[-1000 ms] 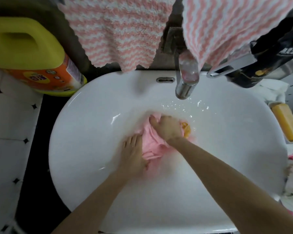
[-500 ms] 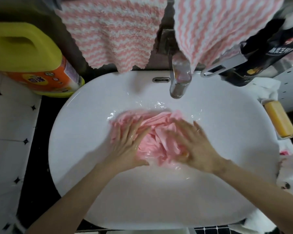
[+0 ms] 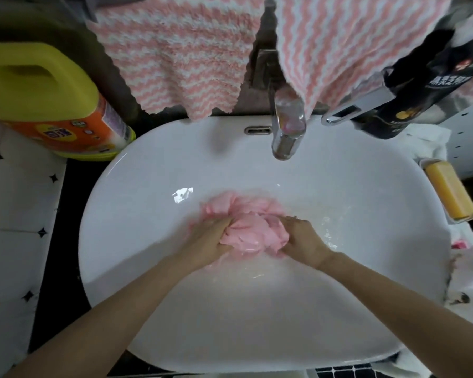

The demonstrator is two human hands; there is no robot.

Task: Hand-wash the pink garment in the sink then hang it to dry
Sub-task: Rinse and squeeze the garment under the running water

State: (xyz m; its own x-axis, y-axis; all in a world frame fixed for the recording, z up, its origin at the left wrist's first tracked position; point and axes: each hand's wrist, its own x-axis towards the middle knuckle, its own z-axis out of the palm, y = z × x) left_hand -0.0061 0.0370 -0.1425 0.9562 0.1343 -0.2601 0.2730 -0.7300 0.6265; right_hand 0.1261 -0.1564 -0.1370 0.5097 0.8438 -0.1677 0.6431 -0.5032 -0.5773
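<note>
A pink garment (image 3: 254,230) is bunched at the middle of the white sink (image 3: 148,241); a jug (image 3: 38,91) is set at ten o'clock, soap (image 3: 448,192) at three.

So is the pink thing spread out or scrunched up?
Scrunched up: the pink garment is a wrinkly lump gathered between the left hand and right hand in the sink.

The garment (image 3: 253,227) is plain pale pink in the white sink (image 3: 148,186), and the towels (image 3: 175,58) behind carry wavy pink-and-white stripes. The jug (image 3: 38,85) is yellow with an orange label, the soap bar (image 3: 448,195) amber, the pouch (image 3: 421,85) black with what seems white lettering, the tiles (image 3: 17,197) white with small black stars.
</note>
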